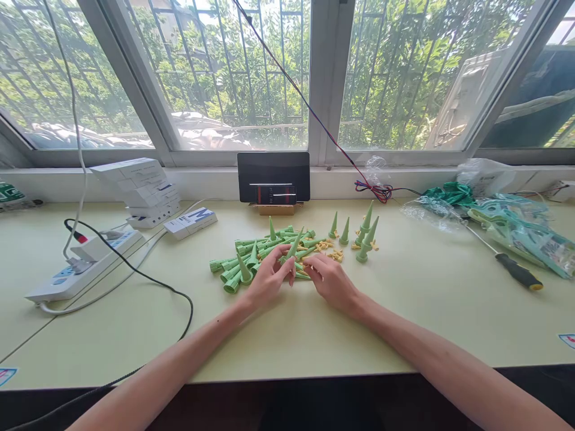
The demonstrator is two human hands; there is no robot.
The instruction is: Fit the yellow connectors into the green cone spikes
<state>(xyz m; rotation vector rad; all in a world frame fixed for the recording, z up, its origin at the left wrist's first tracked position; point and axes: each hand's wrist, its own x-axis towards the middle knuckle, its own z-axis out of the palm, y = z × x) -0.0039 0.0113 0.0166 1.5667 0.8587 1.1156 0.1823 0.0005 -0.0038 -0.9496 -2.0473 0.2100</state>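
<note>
My left hand [270, 276] is closed around a green plastic watering spike [295, 244], its pointed tip slanting up and to the right. Close to its lower end, my right hand [331, 281] has thumb and fingers pinched together; whatever they hold is too small and covered to make out. A pile of green spikes [231, 280] lies behind and left of my hands, a few standing upright. Small yellow valve pieces [335, 255] are scattered just beyond my right hand. Several spikes stand on their bases at the right, and a yellow valve sticks out of one spike [367, 242].
A tablet [274, 170] with a phone before it leans by the window. Stacked white boxes [150, 188] and a power strip [90, 263] with cables occupy the left. On the right lie a screwdriver [518, 271] and plastic-bagged green items [525, 230]. Coiled wire [375, 190] rests near the sill.
</note>
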